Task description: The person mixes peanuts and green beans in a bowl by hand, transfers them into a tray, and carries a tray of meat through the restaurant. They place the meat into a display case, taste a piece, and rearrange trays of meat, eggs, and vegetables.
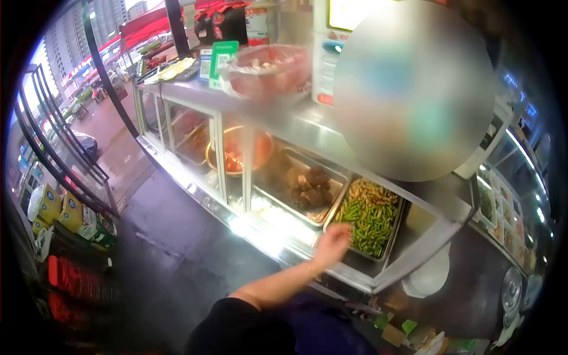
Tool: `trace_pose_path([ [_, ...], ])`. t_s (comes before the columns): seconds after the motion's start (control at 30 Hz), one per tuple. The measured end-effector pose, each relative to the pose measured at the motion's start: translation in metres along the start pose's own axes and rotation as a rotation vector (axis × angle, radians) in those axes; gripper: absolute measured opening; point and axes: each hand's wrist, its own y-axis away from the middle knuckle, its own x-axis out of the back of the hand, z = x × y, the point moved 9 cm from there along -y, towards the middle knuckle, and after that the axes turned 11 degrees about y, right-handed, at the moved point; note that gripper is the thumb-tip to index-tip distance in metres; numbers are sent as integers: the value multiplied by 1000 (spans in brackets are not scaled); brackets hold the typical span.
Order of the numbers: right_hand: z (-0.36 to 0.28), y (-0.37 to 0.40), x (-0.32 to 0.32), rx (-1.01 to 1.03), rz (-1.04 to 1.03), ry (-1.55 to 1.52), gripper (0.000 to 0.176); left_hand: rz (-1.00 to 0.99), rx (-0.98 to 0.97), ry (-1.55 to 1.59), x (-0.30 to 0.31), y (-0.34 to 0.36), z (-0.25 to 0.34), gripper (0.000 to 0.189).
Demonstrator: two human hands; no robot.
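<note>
My left hand (333, 244) reaches into the glass-fronted display case from the front, its fingers curled closed at the near left corner of a metal tray of green peppers (371, 220). Whether the fingers touch the tray's rim or pinch something small cannot be made out. Left of it, a second metal tray (278, 208) bears dark brown cooked meat (310, 188). Farther left, a round gold-rimmed basin (239, 168) has reddish food in it. My right hand is out of view.
A red basin covered in clear plastic (269, 68) stands on the steel counter top (290, 118), beside a green payment-code sign (223, 64). Metal frame posts edge the case. Stacked white plates (429, 275) are at the lower right; yellow boxes (50, 204) and red crates (74, 281) at the left.
</note>
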Motion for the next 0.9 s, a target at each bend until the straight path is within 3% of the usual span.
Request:
trace_pose_path([
  [0.03, -23, -5, -5, 156, 65, 78, 21, 288, 75, -14, 66, -13, 12, 25],
  [0.07, -39, 5, 14, 124, 42, 29, 21, 447, -107, -153, 124, -24, 54, 21],
  [0.1, -58, 7, 36, 90, 26, -19, 21, 569, -379, -89, 187, -41, 65, 19],
  [0.13, -76, 7, 58, 62, 18, -58, 21, 671, -265, -184, 243, -52, 74, 20],
  [0.17, -95, 10, 78, 47, 25, -84, 21, 754, -257, 4, 307, -69, 51, 35],
  [0.23, -132, 8, 114, 31, 44, -126, 21, 959, -306, -390, 374, -82, 72, 51],
  [0.3, -169, 6, 135, 35, 69, -158, 21, 925, -138, -595, 416, -96, 74, 66],
  [0.37, -203, 5, 156, 41, 88, -178, 21, 784, -18, -492, 434, -108, 75, 68],
  [0.43, -229, 5, 174, 45, 102, -187, 22, 958, -133, -642, 455, -108, 72, 56],
  [0.53, -252, 11, 196, 39, 115, -197, 23, 840, -25, -571, 472, -125, 45, 47],
  [0.7, -260, 31, 201, -20, 111, -245, 25, 833, -73, -375, 477, -129, 25, 43],
  [0.9, -256, 80, 198, -113, 111, -314, 28, 703, -109, -408, 416, -110, 33, 43],
])
